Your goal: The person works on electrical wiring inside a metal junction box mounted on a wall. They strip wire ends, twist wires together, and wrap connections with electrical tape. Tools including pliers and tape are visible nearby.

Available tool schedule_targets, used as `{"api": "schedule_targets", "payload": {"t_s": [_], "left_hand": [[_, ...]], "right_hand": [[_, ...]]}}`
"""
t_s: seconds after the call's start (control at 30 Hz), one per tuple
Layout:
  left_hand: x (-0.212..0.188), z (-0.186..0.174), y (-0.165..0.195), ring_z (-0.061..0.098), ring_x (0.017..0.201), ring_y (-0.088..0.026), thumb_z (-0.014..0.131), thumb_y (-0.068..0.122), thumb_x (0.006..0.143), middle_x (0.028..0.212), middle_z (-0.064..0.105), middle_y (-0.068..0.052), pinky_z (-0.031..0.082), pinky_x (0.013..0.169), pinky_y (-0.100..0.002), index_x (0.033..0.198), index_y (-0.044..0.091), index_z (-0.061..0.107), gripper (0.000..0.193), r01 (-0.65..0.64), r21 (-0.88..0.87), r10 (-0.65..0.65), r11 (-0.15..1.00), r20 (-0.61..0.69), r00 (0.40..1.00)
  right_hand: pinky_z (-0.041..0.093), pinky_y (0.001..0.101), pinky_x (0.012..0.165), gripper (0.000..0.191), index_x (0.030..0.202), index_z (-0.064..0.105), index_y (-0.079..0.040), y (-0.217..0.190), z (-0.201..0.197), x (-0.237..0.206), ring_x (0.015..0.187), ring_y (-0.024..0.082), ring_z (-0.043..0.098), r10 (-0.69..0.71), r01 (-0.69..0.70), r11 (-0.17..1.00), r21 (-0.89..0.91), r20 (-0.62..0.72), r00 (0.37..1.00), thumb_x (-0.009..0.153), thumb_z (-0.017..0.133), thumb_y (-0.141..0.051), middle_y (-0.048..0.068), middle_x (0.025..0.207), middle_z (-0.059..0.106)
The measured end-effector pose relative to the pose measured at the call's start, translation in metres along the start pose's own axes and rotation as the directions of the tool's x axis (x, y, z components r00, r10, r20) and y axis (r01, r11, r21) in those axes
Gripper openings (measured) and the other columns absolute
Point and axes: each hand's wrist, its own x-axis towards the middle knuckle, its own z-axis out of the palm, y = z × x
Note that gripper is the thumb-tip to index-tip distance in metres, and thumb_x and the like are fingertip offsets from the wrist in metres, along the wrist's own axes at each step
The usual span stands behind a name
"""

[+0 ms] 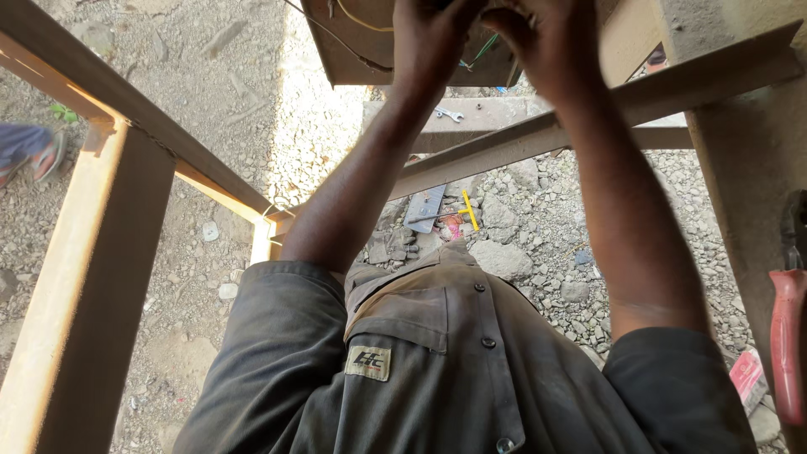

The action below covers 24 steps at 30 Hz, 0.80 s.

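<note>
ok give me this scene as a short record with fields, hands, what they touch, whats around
left hand: raised at the lower edge of a rusty metal box, fingers hidden
right hand: raised at the same box beside the left, grip not clear
wires: yellow wire and green wire at the box
frame: rusty steel angle bars around the person
ground: gravel, a spanner on a slab, a yellow-handled tool
right edge: red-handled pliers
far left: another person's foot
</note>
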Motion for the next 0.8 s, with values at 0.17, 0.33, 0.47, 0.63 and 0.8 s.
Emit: {"api": "schedule_targets", "payload": {"t_s": [0.17,0.33,0.47,0.63,0.8], "left_hand": [[-0.007,0.002,0.022,0.072,0.066,-0.016,0.073,0.021,0.096,0.073,0.073,-0.007,0.054,0.061,-0.031,0.094,0.004,0.072,0.017,-0.110,0.343,0.094,0.933,0.062,0.994],[-0.011,0.001,0.040,0.065,0.102,-0.034,0.073,0.021,0.095,0.100,0.072,-0.014,0.054,0.085,-0.043,0.101,0.012,0.076,0.011,-0.383,0.658,0.402,0.648,0.131,0.906],[-0.012,-0.004,0.043,0.070,0.100,-0.032,0.071,0.021,0.100,0.105,0.070,-0.015,0.057,0.085,-0.037,0.108,0.009,0.072,0.014,-0.361,0.424,0.354,0.831,0.097,0.930],[-0.003,-0.023,0.038,0.071,0.084,-0.035,0.073,0.021,0.104,0.086,0.079,-0.011,0.057,0.074,-0.036,0.103,0.007,0.078,0.015,-0.032,0.182,0.013,0.983,0.108,0.994],[-0.005,-0.028,0.039,0.074,0.086,-0.028,0.072,0.019,0.097,0.093,0.073,-0.009,0.058,0.075,-0.039,0.099,0.009,0.072,0.011,-0.365,0.659,0.394,0.657,0.112,0.912]], "right_hand": [[0.055,0.0359,0.078,0.005,0.109,0.072,0.000,-0.011,0.032,-0.004,0.087,0.026,0.072,0.243,-0.245,0.969,0.007,-0.160,0.957,0.109,0.074,-0.005,0.014,0.096,0.074],[0.054,0.0319,0.077,0.004,0.109,0.071,-0.001,-0.007,0.044,-0.006,0.085,0.024,0.074,0.431,-0.396,0.895,0.208,-0.170,0.886,0.105,0.069,0.000,0.012,0.092,0.075],[0.059,0.0351,0.086,0.014,0.118,0.072,-0.002,-0.009,0.036,-0.001,0.101,0.026,0.074,0.254,-0.235,0.964,0.123,-0.170,0.952,0.104,0.069,0.001,0.014,0.110,0.073],[0.056,0.0431,0.092,0.014,0.116,0.079,-0.009,-0.016,0.028,0.005,0.104,0.029,0.071,0.141,-0.156,0.976,-0.152,-0.103,0.985,0.103,0.078,-0.005,0.009,0.110,0.076],[0.055,0.0418,0.096,0.013,0.114,0.078,-0.009,-0.016,0.028,0.009,0.108,0.027,0.070,0.075,-0.089,0.987,-0.133,-0.106,0.992,0.101,0.081,-0.007,0.008,0.112,0.076]]}}
